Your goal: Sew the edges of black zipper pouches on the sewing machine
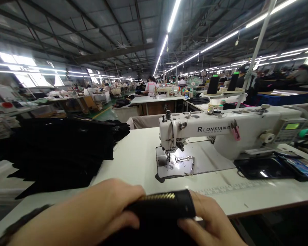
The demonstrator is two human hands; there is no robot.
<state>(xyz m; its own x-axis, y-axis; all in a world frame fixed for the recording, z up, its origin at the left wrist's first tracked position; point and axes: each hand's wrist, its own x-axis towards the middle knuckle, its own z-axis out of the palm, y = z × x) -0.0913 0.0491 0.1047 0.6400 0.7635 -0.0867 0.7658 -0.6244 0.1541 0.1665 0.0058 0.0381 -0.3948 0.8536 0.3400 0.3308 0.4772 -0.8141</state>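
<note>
Both of my hands hold a folded black fabric piece with a gold zipper [164, 205] at the table's front edge. My left hand [92, 213] wraps over its left side with the fingers curled around it. My right hand [210, 222] grips its right end, thumb underneath. A white Rlonxiang sewing machine [220, 131] stands on the white table [136, 160] beyond my hands, its needle and presser foot [168, 155] over the metal plate. A tall stack of black fabric pieces [64, 150] lies to the left of the machine.
Two black thread cones [213, 84] stand behind the machine. A dark tray [268, 168] lies under the machine's right side, and pink snips [235, 131] hang on its arm. Other sewing tables and seated people [151, 85] fill the hall behind.
</note>
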